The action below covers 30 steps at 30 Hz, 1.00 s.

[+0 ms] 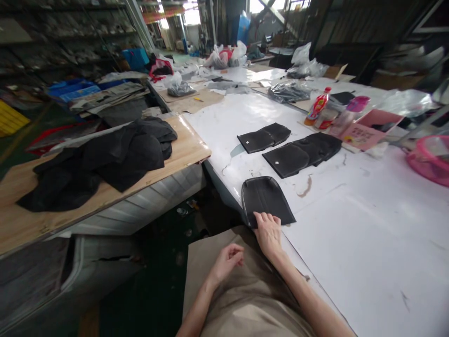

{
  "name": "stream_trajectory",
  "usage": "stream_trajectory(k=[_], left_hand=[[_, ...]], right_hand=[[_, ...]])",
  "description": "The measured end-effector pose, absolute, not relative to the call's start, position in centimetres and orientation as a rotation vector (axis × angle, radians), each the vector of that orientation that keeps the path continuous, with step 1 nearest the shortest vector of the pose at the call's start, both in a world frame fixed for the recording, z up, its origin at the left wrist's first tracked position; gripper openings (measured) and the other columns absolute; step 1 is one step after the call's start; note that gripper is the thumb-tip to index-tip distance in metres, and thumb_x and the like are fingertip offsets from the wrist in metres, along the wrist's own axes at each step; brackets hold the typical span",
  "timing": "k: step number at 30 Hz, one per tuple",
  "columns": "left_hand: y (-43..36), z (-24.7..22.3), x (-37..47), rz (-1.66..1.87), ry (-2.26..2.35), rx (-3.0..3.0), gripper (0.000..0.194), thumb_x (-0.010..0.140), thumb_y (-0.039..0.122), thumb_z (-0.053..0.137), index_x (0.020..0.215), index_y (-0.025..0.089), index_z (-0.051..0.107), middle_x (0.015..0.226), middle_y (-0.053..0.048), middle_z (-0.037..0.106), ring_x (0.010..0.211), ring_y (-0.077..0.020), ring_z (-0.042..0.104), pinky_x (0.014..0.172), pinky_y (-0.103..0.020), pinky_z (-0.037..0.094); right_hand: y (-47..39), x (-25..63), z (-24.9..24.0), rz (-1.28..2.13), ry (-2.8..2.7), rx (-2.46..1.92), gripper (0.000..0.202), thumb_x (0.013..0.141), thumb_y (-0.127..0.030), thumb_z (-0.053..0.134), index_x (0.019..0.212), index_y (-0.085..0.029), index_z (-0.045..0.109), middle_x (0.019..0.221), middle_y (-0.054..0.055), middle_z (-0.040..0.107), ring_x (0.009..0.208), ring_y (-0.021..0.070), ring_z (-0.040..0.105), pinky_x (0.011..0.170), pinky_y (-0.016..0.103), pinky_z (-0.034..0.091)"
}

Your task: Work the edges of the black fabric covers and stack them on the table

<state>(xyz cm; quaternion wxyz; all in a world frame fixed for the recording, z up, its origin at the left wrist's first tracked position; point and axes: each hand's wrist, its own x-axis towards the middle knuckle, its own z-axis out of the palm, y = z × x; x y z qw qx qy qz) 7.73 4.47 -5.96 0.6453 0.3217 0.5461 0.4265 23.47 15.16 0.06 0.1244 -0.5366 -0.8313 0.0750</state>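
Note:
My right hand [268, 234] is at the near edge of a black, leather-like panel [264, 194] with a rounded far end. Its fingers lie over the panel's near edge and the thumb is hidden, so the edge appears pinched. The panel lies at the border of the white table. My left hand [227, 263] hovers in front of my lap, fingers curled in, with nothing visible in it. Farther up the table lie a smaller black panel stack [264, 137] and a longer black panel stack [303, 153], each with a small white tag.
Black cloth [115, 154] lies heaped on a wooden board [191, 145] to the left, across a gap. On the right stand a red-capped bottle [317, 106], a pink box [372, 128] and a pink basket [430, 161]. Plastic bags [305, 63] sit farther back.

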Motion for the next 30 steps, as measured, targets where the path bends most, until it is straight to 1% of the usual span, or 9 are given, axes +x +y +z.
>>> stream_trajectory(k=[3,5,10,13,16,19,22,26,30], left_hand=[[5.3,-3.7,8.2,1.088,1.090,0.599,0.055,0.072,0.051,0.074,0.113,0.017,0.062,0.095,-0.011,0.070,0.082,-0.0211,0.068,0.070,-0.030,0.050],[5.7,-2.4,8.7,1.153,0.994,0.536,0.054,0.079,0.053,0.067,0.120,0.019,0.059,0.109,-0.013,0.068,0.095,-0.0235,0.066,0.079,-0.033,0.051],[6.4,-1.3,9.4,1.241,1.147,0.456,0.032,0.078,0.042,0.068,0.100,0.018,0.067,0.102,-0.009,0.070,0.093,-0.0223,0.065,0.079,-0.031,0.051],[6.3,-1.6,9.1,1.280,1.168,0.491,0.033,0.076,0.032,0.070,0.106,0.017,0.067,0.108,-0.009,0.070,0.099,-0.0234,0.064,0.089,-0.033,0.049],[5.7,-1.5,8.7,1.280,1.196,0.529,0.041,0.074,0.027,0.070,0.113,0.018,0.067,0.113,-0.008,0.071,0.103,-0.0245,0.064,0.095,-0.036,0.048],[4.9,-1.4,8.2,1.278,1.258,0.578,0.040,0.075,0.026,0.068,0.114,0.019,0.068,0.115,-0.008,0.071,0.107,-0.0255,0.064,0.098,-0.037,0.047],[4.2,-1.6,7.7,1.274,1.298,0.614,0.037,0.076,0.026,0.066,0.113,0.019,0.069,0.115,-0.007,0.071,0.107,-0.0255,0.064,0.098,-0.037,0.047],[3.6,-2.5,6.8,1.287,1.342,0.605,0.040,0.075,0.024,0.065,0.114,0.018,0.068,0.114,-0.007,0.071,0.104,-0.0248,0.065,0.095,-0.036,0.049],[3.0,-3.3,5.5,1.298,1.401,0.592,0.037,0.074,0.023,0.065,0.111,0.016,0.068,0.109,-0.007,0.072,0.100,-0.0246,0.066,0.092,-0.036,0.049]], right_hand=[[12.8,23.1,0.8,0.353,-2.475,-1.480,0.035,0.079,-0.008,0.057,0.112,-0.021,0.059,0.098,0.009,0.066,0.093,0.0277,0.057,0.083,0.039,0.036],[11.1,22.8,1.0,0.462,-2.482,-1.417,0.032,0.080,-0.008,0.056,0.109,-0.022,0.059,0.097,0.008,0.065,0.093,0.0265,0.058,0.082,0.037,0.037],[8.2,22.6,1.4,0.732,-2.533,-1.200,0.015,0.085,-0.012,0.056,0.096,-0.021,0.061,0.090,0.005,0.065,0.086,0.0234,0.060,0.080,0.035,0.041],[8.7,23.5,2.2,0.865,-2.414,-1.078,0.007,0.091,-0.024,0.057,0.095,-0.023,0.062,0.092,0.005,0.066,0.086,0.0223,0.062,0.079,0.034,0.045],[11.3,25.1,2.7,0.658,-2.047,-1.298,0.016,0.091,-0.031,0.056,0.105,-0.024,0.061,0.107,0.009,0.063,0.102,0.0259,0.059,0.088,0.039,0.045],[14.5,26.7,1.9,0.577,-1.779,-1.528,0.043,0.082,-0.036,0.066,0.121,-0.019,0.056,0.122,0.015,0.057,0.114,0.0313,0.053,0.095,0.046,0.043],[16.2,27.5,0.5,0.948,-1.586,-1.599,0.054,0.073,-0.041,0.072,0.119,-0.017,0.057,0.105,0.011,0.065,0.093,0.0281,0.061,0.080,0.042,0.049],[15.6,27.4,-0.1,1.256,-1.470,-1.449,0.031,0.072,-0.047,0.072,0.080,-0.018,0.064,0.067,-0.001,0.062,0.065,0.0176,0.056,0.059,0.028,0.042],[14.2,26.9,0.9,1.743,-1.124,-1.248,0.033,0.068,-0.047,0.078,0.073,-0.017,0.065,0.065,0.000,0.066,0.059,0.0138,0.056,0.056,0.025,0.041]])
